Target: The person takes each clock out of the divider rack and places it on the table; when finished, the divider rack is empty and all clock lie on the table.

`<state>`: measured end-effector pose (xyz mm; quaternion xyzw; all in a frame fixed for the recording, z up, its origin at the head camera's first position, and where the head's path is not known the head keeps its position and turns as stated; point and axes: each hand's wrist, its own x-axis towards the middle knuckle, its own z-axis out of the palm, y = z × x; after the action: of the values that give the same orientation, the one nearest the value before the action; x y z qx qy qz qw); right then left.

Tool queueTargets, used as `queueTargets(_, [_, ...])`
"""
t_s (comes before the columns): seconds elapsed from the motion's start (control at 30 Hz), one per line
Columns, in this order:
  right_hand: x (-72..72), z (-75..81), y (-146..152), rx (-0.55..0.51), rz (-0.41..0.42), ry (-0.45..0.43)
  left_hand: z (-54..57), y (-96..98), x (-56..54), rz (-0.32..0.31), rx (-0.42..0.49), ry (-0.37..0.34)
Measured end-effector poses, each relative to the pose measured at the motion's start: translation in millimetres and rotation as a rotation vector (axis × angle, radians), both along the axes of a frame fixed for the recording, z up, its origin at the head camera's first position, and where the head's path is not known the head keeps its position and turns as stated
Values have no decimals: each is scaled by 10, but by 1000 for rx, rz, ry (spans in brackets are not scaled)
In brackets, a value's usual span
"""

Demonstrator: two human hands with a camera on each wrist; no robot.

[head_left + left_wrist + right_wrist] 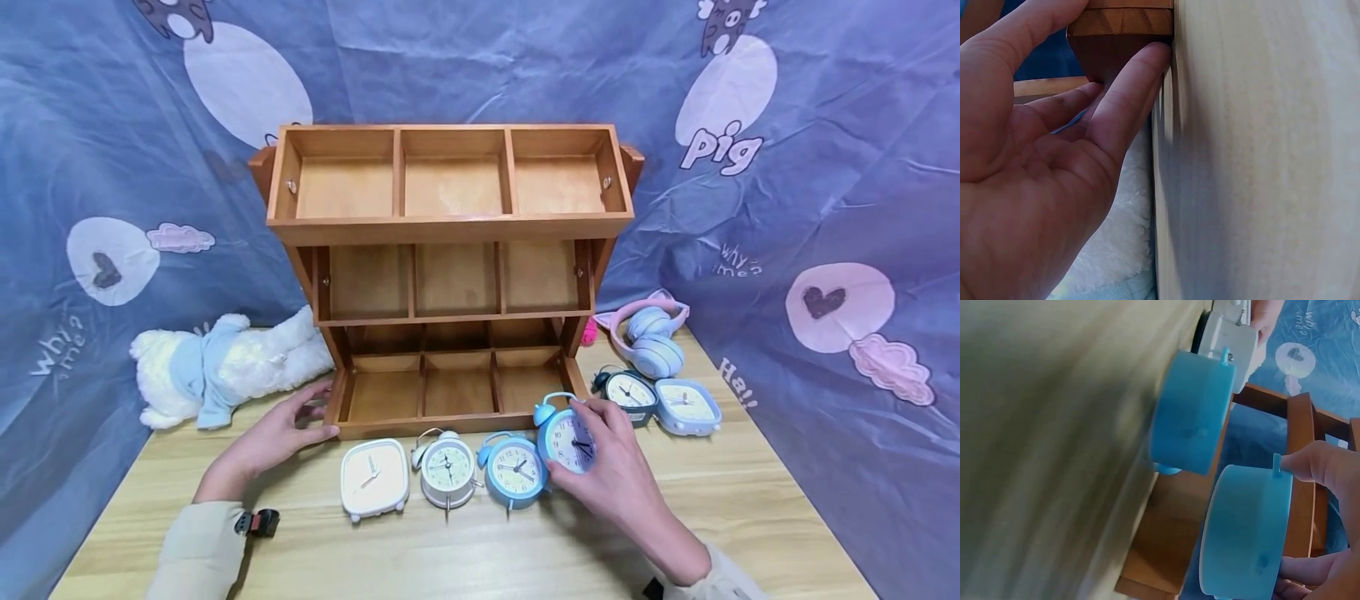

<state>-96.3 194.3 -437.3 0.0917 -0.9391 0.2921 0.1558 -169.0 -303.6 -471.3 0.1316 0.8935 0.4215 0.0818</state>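
My right hand (611, 458) grips a light blue twin-bell alarm clock (1247, 531), holding it off the table near the right front of a three-tier wooden organizer (450, 229). With fairly straight fingers, my left hand (276, 431) touches the organizer's lower left front corner (1125, 22). Between the hands, in a row before the organizer, stand a white square clock (375, 479), a white twin-bell alarm clock (447, 472) and another blue twin-bell alarm clock (516, 471). The compartments I can see into hold nothing.
Right of the organizer stand a dark green alarm clock (630, 392) and a pale blue square clock (687, 407), with cat-ear headphones (652, 333) behind. A white plush toy (232, 367) lies at the left. Blue patterned cloth (480, 58) hangs behind.
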Motion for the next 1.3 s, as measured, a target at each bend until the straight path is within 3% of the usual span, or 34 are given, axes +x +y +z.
queueTargets(0.4, [129, -180, 143, 58, -30, -79, -9, -4, -25, -1, 2, -3])
queueTargets(1.3, [26, -303, 219, 70, -15, -223, -23, -47, -20, -2, -9, -4])
